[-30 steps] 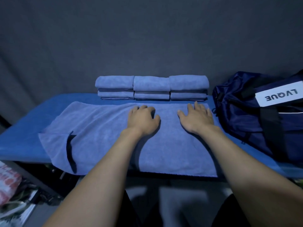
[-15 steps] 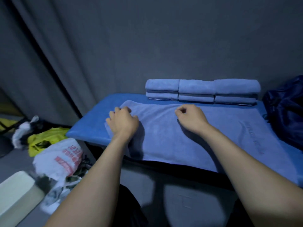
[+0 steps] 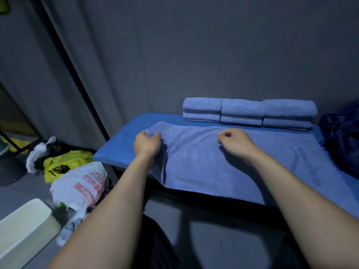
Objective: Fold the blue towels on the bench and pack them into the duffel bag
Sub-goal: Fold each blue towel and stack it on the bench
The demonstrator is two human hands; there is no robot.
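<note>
A large light-blue towel (image 3: 223, 162) lies spread across the blue bench (image 3: 116, 154), its near edge hanging over the front. My left hand (image 3: 147, 143) grips the towel's far left corner, which is lifted a little. My right hand (image 3: 234, 141) pinches the towel's far edge near its middle. Behind it, against the wall, folded blue towels (image 3: 249, 112) sit in three short stacks. The dark navy duffel bag (image 3: 342, 140) stands at the bench's right end, partly cut off by the frame.
On the floor to the left lie a white plastic bag with red print (image 3: 81, 186), a yellow bag (image 3: 64, 164) and a pale bin (image 3: 21, 232). A grey curtain and a black pole (image 3: 73, 70) stand behind the bench's left end.
My view has swung left. Both hands slid left along the towel, from lying flat near its middle to curled at its far edge, the left one now lifting the corner.
</note>
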